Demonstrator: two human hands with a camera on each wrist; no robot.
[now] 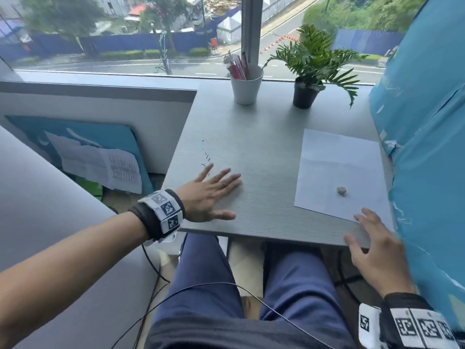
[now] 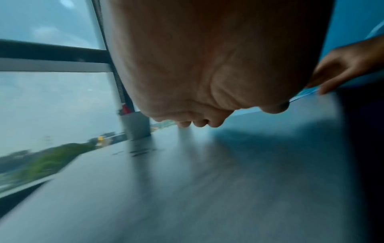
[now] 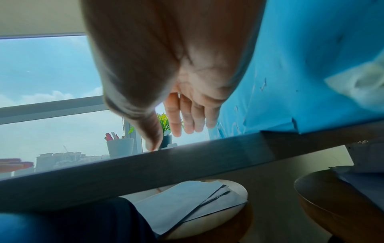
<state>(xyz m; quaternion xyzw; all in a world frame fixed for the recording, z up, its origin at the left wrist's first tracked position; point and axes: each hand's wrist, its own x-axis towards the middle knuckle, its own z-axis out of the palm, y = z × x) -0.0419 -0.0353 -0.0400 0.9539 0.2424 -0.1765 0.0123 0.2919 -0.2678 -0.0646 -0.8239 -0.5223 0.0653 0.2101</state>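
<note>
L hand is lying flat on the grey tabletop, fingers straight and spread, holding nothing. Prob bracing while the other side works. Its fingertips are sitting just beside a trail of small dark specks (shavings or crumbs, too small to tell).

R hand is hovering at the table's near-right corner, fingers relaxed and fanned, gripping nothing. Index tip is meeting the near corner of the white paper sheet; touching vs just above, can't tell.

Sheet is lying flat on the table's right side, slightly skewed, w/ a small grey crumpled lump sitting on its near part.

My read: R is going for the corner bc that's the easiest edge to lift or drag. Lump is loose, so tilting the sheet is risking a roll-off.

White cup of pens and potted plant are standing at the far edge by the window, well apart from both hands. Blue panel is crowding R's outer side.
</note>
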